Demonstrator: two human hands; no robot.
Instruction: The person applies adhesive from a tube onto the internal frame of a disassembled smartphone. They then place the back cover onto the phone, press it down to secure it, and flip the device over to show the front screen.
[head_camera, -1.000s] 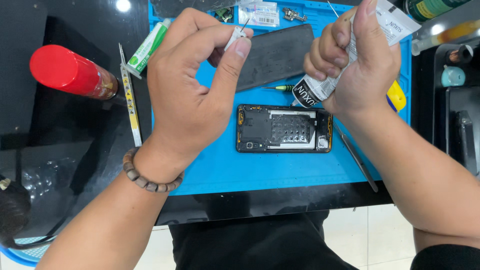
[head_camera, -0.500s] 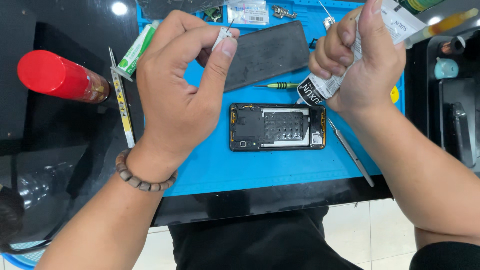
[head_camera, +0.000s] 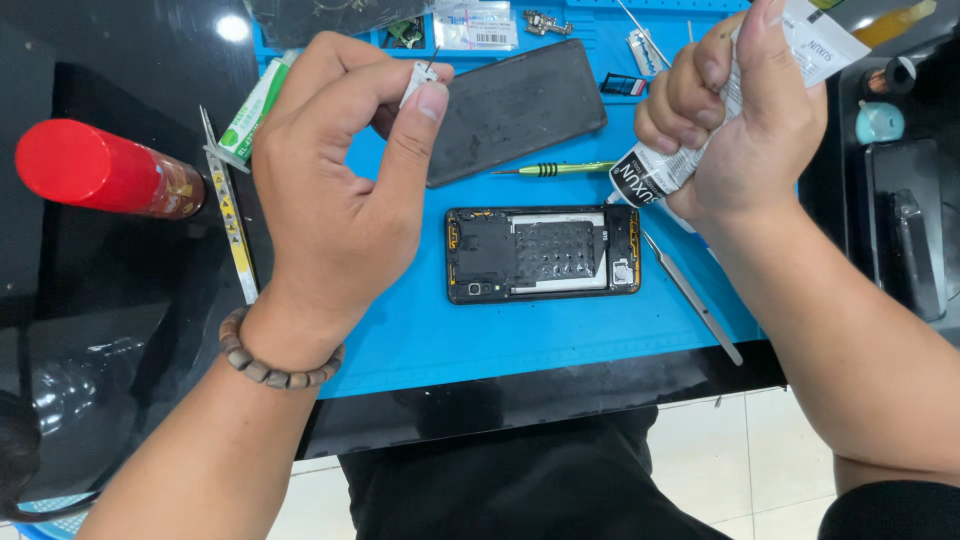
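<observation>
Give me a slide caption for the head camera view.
Left hand pinches a small white cap, right hand grips a glue tube, above an opened phone on a blue mat.

A small white part (head_camera: 420, 80) was pinched between the thumb and forefinger of the left hand (head_camera: 340, 190), raised above the far left of the blue mat. A white squeeze tube with a black cap end (head_camera: 655, 175) was gripped in the fist of the right hand (head_camera: 745, 120), tilted with its cap pointing down and left, above the right end of the opened phone.
</observation>
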